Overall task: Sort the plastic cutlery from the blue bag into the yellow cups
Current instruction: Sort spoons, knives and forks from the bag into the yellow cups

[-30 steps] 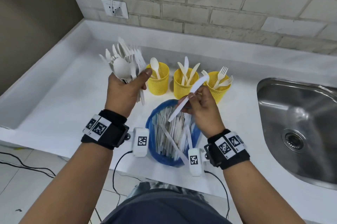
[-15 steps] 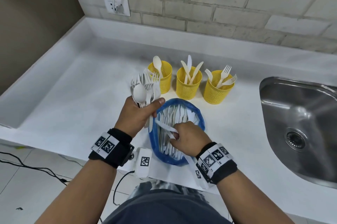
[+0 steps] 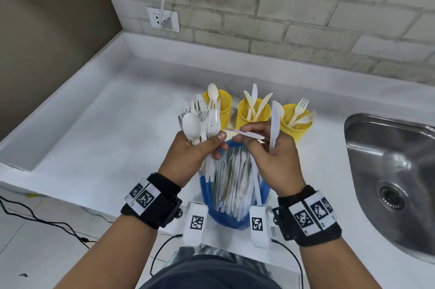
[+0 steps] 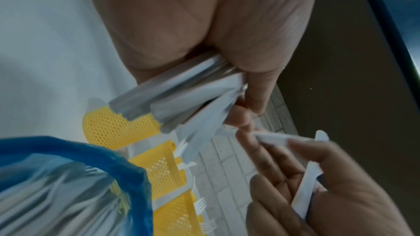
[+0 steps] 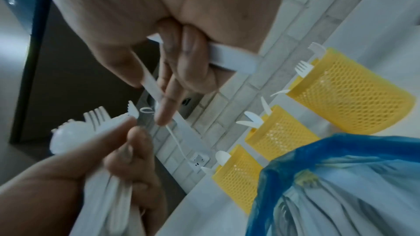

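My left hand (image 3: 211, 145) grips a bundle of white spoons and forks (image 3: 200, 121), heads up, just above the blue bag (image 3: 204, 192). The bag stands open on the counter, full of white cutlery. My right hand (image 3: 254, 145) hovers over the bag's far rim and holds two white knives: one upright (image 3: 274, 121), the other (image 3: 249, 134) lying sideways, pinched by thumb and forefinger. Behind the hands stand three yellow mesh cups: left (image 3: 223, 109) with a spoon, middle (image 3: 242, 112) with knives, right (image 3: 299, 128) with forks. The right wrist view shows curled fingers round a knife (image 5: 229, 60).
A steel sink (image 3: 388, 171) lies to the right of the cups. The white counter (image 3: 106, 128) stretches left to a raised edge. A wall socket (image 3: 163, 20) with a plugged cable sits on the brick wall behind. Cables trail on the floor at the lower left.
My right hand dipped into the bag and has come back up holding two knives. My left hand lowered its bundle and moved right, close to the right hand.
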Motion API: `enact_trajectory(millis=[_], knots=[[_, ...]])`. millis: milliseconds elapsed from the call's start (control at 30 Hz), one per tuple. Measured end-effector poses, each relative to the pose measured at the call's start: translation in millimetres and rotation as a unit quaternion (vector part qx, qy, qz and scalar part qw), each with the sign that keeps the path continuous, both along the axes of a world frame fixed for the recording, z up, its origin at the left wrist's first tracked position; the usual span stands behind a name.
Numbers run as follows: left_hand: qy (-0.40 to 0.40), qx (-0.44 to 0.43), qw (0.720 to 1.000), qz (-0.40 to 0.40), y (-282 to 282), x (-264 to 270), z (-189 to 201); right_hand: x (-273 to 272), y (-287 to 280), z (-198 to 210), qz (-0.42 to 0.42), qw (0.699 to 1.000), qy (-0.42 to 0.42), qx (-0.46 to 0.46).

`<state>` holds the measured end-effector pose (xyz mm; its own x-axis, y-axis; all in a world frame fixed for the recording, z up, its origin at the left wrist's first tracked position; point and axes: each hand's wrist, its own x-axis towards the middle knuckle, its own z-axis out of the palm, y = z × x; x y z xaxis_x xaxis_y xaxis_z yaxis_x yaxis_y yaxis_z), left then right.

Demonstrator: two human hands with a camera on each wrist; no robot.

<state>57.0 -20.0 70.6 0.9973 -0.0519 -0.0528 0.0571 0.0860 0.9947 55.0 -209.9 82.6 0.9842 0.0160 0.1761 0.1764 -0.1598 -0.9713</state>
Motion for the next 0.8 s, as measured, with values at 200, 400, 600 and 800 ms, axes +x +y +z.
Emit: enact_trajectory(millis=[200,400,600,800], knots=[[0.045,-0.101,0.994,0.014,-10,4,6,-9,8,-7,0.088,0.991,-0.065,0.073],[0.118,-0.159,0.98,-0.022,-8,12,6,-8,10,-3,0.168,0.978,-0.019,0.123],[0.103,-0.145,0.984,-0.011,-13,24,7,12,1,-7,0.145,0.976,0.015,0.16],[0.028,-0.08,0.996,0.008,-16,34,14,32,-1,1,0.031,0.991,0.07,0.114]])
